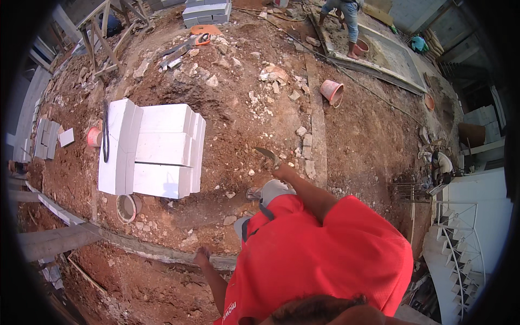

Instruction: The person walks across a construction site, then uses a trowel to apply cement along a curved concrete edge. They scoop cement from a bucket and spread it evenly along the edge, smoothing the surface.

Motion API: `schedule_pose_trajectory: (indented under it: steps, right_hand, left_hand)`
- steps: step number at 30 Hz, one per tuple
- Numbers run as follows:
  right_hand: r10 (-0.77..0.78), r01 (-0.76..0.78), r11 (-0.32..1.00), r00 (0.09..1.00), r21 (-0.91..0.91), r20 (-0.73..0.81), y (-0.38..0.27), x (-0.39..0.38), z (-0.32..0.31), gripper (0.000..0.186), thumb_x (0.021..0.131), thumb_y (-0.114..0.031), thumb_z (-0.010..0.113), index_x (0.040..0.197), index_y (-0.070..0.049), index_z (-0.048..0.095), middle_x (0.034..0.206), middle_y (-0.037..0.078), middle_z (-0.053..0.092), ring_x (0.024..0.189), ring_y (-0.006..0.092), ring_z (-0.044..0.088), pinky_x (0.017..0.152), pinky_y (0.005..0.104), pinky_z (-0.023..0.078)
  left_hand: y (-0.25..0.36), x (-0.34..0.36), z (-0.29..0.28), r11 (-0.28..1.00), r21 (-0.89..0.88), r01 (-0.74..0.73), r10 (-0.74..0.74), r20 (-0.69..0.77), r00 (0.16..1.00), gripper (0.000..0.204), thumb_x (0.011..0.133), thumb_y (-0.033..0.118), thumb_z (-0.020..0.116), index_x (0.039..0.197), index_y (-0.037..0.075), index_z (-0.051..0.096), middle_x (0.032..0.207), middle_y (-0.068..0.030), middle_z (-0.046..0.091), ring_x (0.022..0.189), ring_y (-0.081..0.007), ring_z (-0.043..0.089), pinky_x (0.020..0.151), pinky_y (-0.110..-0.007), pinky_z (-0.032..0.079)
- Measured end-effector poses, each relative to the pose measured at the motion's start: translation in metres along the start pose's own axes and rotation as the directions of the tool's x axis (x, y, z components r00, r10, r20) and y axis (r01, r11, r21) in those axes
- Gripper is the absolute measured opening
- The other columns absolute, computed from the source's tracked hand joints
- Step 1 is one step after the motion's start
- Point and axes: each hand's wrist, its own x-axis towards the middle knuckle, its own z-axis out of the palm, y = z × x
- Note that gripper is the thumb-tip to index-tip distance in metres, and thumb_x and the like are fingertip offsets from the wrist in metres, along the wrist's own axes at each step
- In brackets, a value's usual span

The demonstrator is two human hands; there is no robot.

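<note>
My right hand (pixel 282 172) is closed round the handle of a hand tool with a dark, pointed, slightly curved blade (pixel 265 153). The blade points forward and left, above the reddish soil. My left hand (pixel 202 255) hangs low by a concrete edging strip, its fingers loosely apart and nothing visible in it. Ahead and left of me lies a stack of white blocks (pixel 162 146), with a dark cable or strap (pixel 105 132) draped over its left side. Neither hand touches the stack.
Buckets stand beside the stack (pixel 127 209), behind it (pixel 94 137) and farther right (pixel 332 92). A handsaw (pixel 187 46) lies among rubble. Another person (pixel 346 21) stands by a mortar trough (pixel 379 71). A wooden trestle (pixel 103 40) is far left; stairs (pixel 455 254) are at right.
</note>
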Motion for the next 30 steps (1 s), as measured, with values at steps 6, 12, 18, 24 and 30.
schedule_pose_trajectory:
  steps: [6, 12, 18, 24, 30]
  right_hand:
    - [0.437, -0.37, 0.829, 0.896, 0.419, -0.073, 0.186, -0.024, 0.051, 0.028, 0.077, -0.026, 0.072, 0.083, 0.0, 0.076, 0.074, 0.017, 0.072, 0.064, 0.0266, 0.07, 0.062, 0.0434, 0.057]
    - [0.368, -0.285, 0.836, 0.925, 0.469, -0.094, 0.297, -0.07, 0.155, 0.026, 0.079, -0.022, 0.07, 0.102, -0.012, 0.075, 0.085, 0.016, 0.073, 0.077, 0.0332, 0.072, 0.07, 0.0462, 0.058]
    - [0.262, -0.237, 0.962, 0.942, 0.137, -0.211, 0.315, -0.045, 0.182, 0.035, 0.077, -0.032, 0.071, 0.11, -0.022, 0.077, 0.101, 0.019, 0.075, 0.092, 0.0381, 0.073, 0.082, 0.0462, 0.059]
    - [0.393, -0.322, 0.816, 0.918, 0.481, -0.053, 0.224, -0.102, 0.109, 0.045, 0.069, -0.037, 0.07, 0.098, -0.003, 0.079, 0.103, 0.027, 0.073, 0.098, 0.0394, 0.072, 0.086, 0.0435, 0.057]
    - [0.133, -0.063, 0.927, 0.977, 0.371, -0.165, 0.228, -0.079, 0.099, 0.043, 0.07, -0.042, 0.07, 0.094, -0.008, 0.079, 0.095, 0.02, 0.076, 0.089, 0.035, 0.073, 0.082, 0.0407, 0.057]
  left_hand:
    - [0.072, 0.066, -0.001, 0.993, 0.117, -0.02, 0.012, 0.063, 0.998, 0.028, 0.096, 0.016, 0.06, 0.118, 0.0, 0.068, 0.105, -0.0079, 0.073, 0.091, -0.0207, 0.072, 0.072, -0.028, 0.058]
    - [0.098, 0.084, 0.03, 0.953, 0.301, -0.043, -0.044, 0.276, 0.96, 0.017, 0.096, 0.018, 0.063, 0.102, 0.004, 0.07, 0.099, -0.0045, 0.072, 0.08, -0.017, 0.07, 0.058, -0.027, 0.048]
    - [0.1, 0.085, 0.086, 0.923, 0.369, -0.11, -0.049, 0.396, 0.917, 0.028, 0.098, 0.024, 0.062, 0.119, 0.008, 0.069, 0.116, -0.0034, 0.072, 0.101, -0.0165, 0.068, 0.073, -0.028, 0.049]
    - [0.089, 0.048, 0.092, 0.891, 0.444, -0.094, -0.115, 0.422, 0.899, 0.035, 0.1, 0.028, 0.06, 0.129, 0.009, 0.066, 0.13, -0.0059, 0.068, 0.117, -0.0182, 0.064, 0.086, -0.032, 0.051]
    - [0.058, 0.083, 0.09, 0.961, 0.241, 0.135, -0.27, 0.925, 0.267, 0.031, 0.098, 0.024, 0.06, 0.12, 0.003, 0.067, 0.11, -0.0078, 0.074, 0.096, -0.02, 0.072, 0.073, -0.029, 0.056]
